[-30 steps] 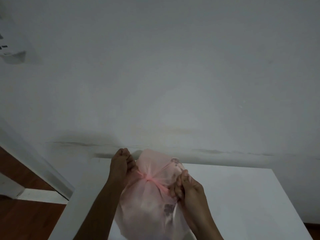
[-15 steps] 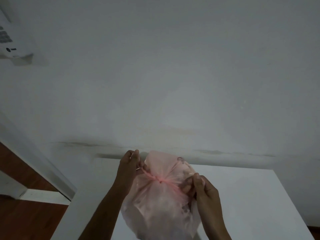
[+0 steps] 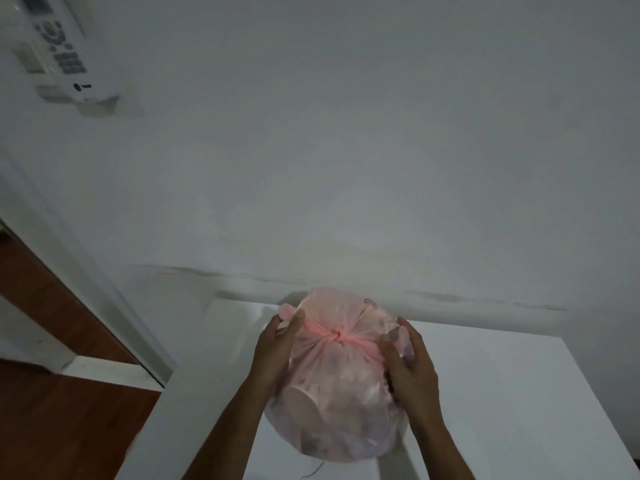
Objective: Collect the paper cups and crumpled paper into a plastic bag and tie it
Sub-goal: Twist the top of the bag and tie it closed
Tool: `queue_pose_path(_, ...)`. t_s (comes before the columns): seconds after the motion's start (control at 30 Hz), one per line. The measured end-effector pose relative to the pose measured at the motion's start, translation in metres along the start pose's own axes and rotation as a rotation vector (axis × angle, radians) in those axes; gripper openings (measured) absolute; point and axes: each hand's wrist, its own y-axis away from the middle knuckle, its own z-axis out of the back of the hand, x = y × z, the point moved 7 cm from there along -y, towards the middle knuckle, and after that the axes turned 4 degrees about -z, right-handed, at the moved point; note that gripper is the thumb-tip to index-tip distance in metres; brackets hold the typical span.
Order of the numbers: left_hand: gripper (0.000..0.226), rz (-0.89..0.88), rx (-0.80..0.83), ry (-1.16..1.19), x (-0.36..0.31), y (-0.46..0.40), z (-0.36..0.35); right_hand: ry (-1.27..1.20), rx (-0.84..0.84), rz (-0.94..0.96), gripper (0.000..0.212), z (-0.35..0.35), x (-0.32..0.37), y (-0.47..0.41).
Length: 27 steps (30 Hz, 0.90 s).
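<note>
Since the pink plastic bag (image 3: pixel 332 393) already shows a twisted knot (image 3: pixel 335 337) across its top, the step in hand is judged to be the closing one: tying, or checking the tie. The bag stands full and rounded on the white table (image 3: pixel 502 410), near its far edge, just before the wall (image 3: pixel 346 168). Dark shapes show through the film; whether they are cups or paper cannot be told. The left hand (image 3: pixel 277 348) lies flat against the bag's left flank, fingers straight and together, thumb up by the loose handle end (image 3: pixel 287 310). The right hand (image 3: pixel 408 362) cups the right flank with relaxed, slightly spread fingers, pinching nothing visible. The next move is judged to call for a second cross of the handle ends if the knot is single, pulled gently, as thin film tears.
</note>
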Motion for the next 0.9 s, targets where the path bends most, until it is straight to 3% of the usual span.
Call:
queue_pose_path(0.17, 0.027, -0.025, -0.127, -0.079, -0.005, 0.017, 0.049, 0.036, 0.067, 0.040, 0.050, -0.039, 0.009, 0.006)
queue_pose_path(0.27, 0.028, -0.059, -0.212, -0.112, 0.002, 0.025, 0.101, 0.031, 0.125, 0.068, 0.057, -0.082, 0.018, 0.020)
queue_pose_path(0.53, 0.012, -0.068, -0.460, 0.115, 0.009, 0.048, 0.267, -0.003, 0.348, 0.145, 0.047, -0.241, 0.064, 0.075)
queue_pose_path(0.7, 0.036, -0.053, -0.511, 0.110, 0.030, 0.029, 0.395, -0.001, 0.402, 0.210, 0.056, -0.360, 0.099, 0.116)
queue_pose_path(0.83, 0.030, 0.017, -0.528, 0.126, 0.065, 0.003, 0.491, 0.070, 0.375, 0.162, 0.066, -0.459, 0.104, 0.141)
queue_pose_path(0.9, 0.031, 0.057, -0.540, 0.142, 0.085, -0.013, 0.526, 0.096, 0.360, 0.091, 0.057, -0.505, 0.092, 0.148)
